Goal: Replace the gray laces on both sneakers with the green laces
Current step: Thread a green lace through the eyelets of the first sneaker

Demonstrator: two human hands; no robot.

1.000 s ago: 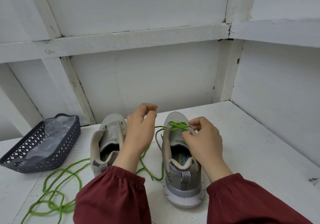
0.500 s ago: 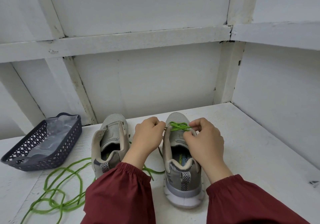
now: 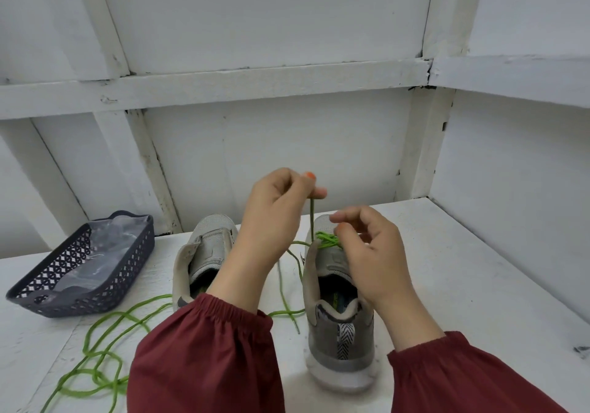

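Two grey sneakers stand side by side on the white shelf, heels toward me. The right sneaker (image 3: 340, 332) has a green lace (image 3: 327, 240) crossed through its front eyelets. My left hand (image 3: 274, 217) is raised above it and pinches one end of that lace, pulling it straight up. My right hand (image 3: 370, 253) hovers over the right sneaker's tongue with fingers curled and nothing visibly between them. The left sneaker (image 3: 204, 253) has no lace in it. A second green lace (image 3: 99, 364) lies in loose loops on the shelf at the lower left.
A dark perforated plastic basket (image 3: 86, 291) with a clear bag inside sits at the left. White wall panels close the back and the right side. Bare white shelf (image 3: 463, 285) lies to the right of the sneakers.
My left hand rose from the right sneaker's eyelets, drawing the lace end upward. My right hand let go of the laced part and lifted slightly.
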